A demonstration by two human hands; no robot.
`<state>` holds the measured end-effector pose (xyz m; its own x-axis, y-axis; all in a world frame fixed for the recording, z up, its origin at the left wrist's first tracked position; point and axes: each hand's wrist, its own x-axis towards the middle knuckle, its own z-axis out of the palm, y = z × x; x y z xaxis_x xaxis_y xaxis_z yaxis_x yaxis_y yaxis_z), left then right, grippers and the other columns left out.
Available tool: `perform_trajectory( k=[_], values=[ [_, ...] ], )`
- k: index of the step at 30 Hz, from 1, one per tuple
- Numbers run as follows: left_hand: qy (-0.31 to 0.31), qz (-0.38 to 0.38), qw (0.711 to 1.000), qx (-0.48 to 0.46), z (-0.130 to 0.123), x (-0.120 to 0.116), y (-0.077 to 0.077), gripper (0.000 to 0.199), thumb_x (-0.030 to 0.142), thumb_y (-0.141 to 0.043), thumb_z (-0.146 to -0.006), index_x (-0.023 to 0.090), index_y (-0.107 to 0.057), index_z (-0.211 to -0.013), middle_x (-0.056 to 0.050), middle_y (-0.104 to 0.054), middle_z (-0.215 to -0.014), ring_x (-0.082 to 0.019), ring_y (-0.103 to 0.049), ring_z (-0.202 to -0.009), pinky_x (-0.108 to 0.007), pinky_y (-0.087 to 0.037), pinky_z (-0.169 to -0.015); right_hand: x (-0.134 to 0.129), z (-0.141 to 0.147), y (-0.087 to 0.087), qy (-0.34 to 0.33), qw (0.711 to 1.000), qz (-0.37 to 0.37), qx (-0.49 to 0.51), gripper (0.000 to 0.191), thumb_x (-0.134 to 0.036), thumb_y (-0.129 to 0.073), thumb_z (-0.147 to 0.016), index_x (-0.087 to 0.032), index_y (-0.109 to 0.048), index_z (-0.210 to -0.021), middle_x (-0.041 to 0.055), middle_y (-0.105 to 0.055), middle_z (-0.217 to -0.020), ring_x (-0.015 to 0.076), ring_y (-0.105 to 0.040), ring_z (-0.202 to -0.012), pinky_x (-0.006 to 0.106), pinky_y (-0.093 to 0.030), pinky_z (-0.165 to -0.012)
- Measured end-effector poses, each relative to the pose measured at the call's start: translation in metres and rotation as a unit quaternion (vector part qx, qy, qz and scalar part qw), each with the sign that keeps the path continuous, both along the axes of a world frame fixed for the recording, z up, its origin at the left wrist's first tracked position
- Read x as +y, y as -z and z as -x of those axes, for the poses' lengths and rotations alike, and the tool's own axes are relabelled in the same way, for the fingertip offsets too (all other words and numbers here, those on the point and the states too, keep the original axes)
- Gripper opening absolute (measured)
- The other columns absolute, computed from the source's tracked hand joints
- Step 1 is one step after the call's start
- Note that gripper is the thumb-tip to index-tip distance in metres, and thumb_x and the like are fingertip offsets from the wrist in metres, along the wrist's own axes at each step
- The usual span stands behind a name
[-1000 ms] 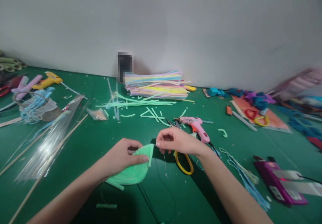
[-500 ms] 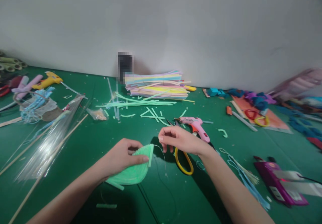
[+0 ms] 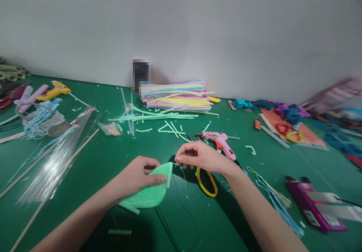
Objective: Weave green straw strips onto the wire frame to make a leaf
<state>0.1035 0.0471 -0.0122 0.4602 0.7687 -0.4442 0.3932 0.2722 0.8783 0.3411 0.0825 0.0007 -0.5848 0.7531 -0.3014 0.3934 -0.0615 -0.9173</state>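
Centrally, my left hand (image 3: 141, 178) is gripping the green ribbed piece (image 3: 154, 189), thumb on top, lower centre of frame. My right hand (image 3: 199, 157) is curling its fingers beside the thin thread (image 3: 184, 174) at the piece's tip; can't tell whether they're pinching it. Yellow-handled scissors (image 3: 208, 196) are lying just below that hand.

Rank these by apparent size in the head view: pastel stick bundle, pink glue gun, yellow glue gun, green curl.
1. Pastel stick bundle
2. Pink glue gun and yellow glue gun: too alike to rank
3. Green curl
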Motion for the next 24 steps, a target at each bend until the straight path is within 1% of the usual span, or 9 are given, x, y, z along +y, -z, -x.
perform_trajectory(
  k=[7, 10, 16, 19, 24],
  values=[
    [0.002, -0.011, 1.000, 0.010, 0.0007, 0.0010, 0.0014, 0.024, 0.039, -0.074, -0.068, 0.017, -0.066, -0.075, 0.004, -0.059, -0.068, -0.015, -0.054, -0.065, -0.024, -0.037, -0.061, -0.0004, -0.0014, -0.0007, -0.001, 1.000, 0.004, 0.016, 0.022, -0.040, -0.068, -0.083, -0.018, -0.067, -0.084, 0.0023, -0.068, -0.075, 0.0138, -0.062, -0.069, 0.026, -0.049, -0.064],
    [0.004, -0.014, 1.000, 0.010, 0.0010, 0.0016, 0.0019, 0.025, 0.040, -0.073, -0.068, 0.017, -0.067, -0.076, 0.003, -0.060, -0.069, -0.015, -0.054, -0.066, -0.024, -0.038, -0.061, -0.0003, -0.0028, -0.0013, 0.001, 1.000, -0.008, 0.012, 0.020, -0.038, -0.071, -0.080, -0.018, -0.067, -0.083, 0.0014, -0.068, -0.076, 0.0130, -0.060, -0.068, 0.025, -0.047, -0.063],
    [0.003, -0.008, 1.000, 0.005, 0.0002, 0.0012, 0.0000, 0.025, 0.039, -0.073, -0.069, 0.017, -0.067, -0.076, 0.003, -0.058, -0.068, -0.015, -0.053, -0.066, -0.024, -0.038, -0.061, 0.0010, -0.0034, -0.0014, 0.019, 1.000, -0.013, 0.017, 0.022, -0.040, -0.074, -0.078, -0.019, -0.070, -0.083, 0.0009, -0.069, -0.074, 0.0128, -0.061, -0.067, 0.025, -0.048, -0.063],
    [-0.001, -0.002, 1.000, 0.006, -0.0003, 0.0007, -0.0011, 0.027, 0.041, -0.073, -0.068, 0.017, -0.067, -0.076, 0.002, -0.062, -0.070, -0.016, -0.056, -0.068, -0.025, -0.040, -0.063, 0.0011, -0.0027, -0.0036, 0.027, 0.999, -0.017, 0.023, 0.025, -0.043, -0.069, -0.083, -0.018, -0.070, -0.082, 0.0024, -0.071, -0.077, 0.0133, -0.063, -0.069, 0.025, -0.049, -0.063],
    [-0.006, 0.014, 1.000, -0.004, -0.0003, 0.0003, -0.0014, 0.028, 0.042, -0.075, -0.066, 0.017, -0.067, -0.076, 0.001, -0.064, -0.072, -0.018, -0.058, -0.070, -0.025, -0.042, -0.064, -0.0004, -0.0022, -0.0075, 0.039, 0.997, -0.009, 0.060, 0.041, -0.052, -0.053, -0.093, -0.016, -0.071, -0.083, 0.0064, -0.073, -0.083, 0.0125, -0.063, -0.068, 0.024, -0.047, -0.059]
  ],
)
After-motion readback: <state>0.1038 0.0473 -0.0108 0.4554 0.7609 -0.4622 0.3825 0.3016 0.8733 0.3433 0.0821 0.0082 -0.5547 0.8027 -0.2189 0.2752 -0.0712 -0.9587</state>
